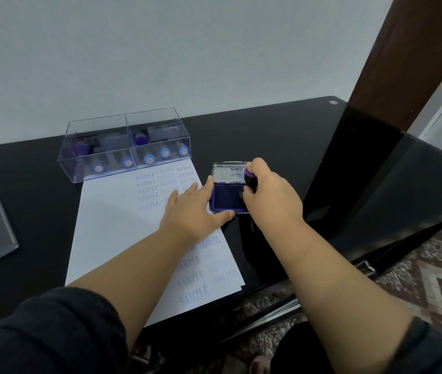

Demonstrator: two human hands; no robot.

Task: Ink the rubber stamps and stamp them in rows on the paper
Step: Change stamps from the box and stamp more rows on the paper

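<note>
The right hand (269, 195) grips a purple-topped stamp (250, 179), fingers curled round its barrel, and holds it down at the right side of the open ink pad (226, 199); whether the stamp face is touching the blue felt I cannot tell, since the hand hides it. The left hand (191, 211) lies flat with straight fingers on the paper (112, 225), its thumb against the near edge of the pad's tin, so it steadies both at once. The pad sits just beside the paper's right edge on the black table (282, 136). The paper already carries rows of blue prints at its top and near corner, with the stretch under the left forearm hidden. More stamps stand in the clear box (125, 144) touching the paper's far edge.

The risks, as I judge them: pressing only at the pad's right end may ink the face unevenly and give a patchy print. The tin looks light on a glossy top, so it could slide or tip if the thumb lets go. The left palm and forearm rest over printed rows; wet ink there would smear. The sheet itself may skid if that hand lifts early
</note>
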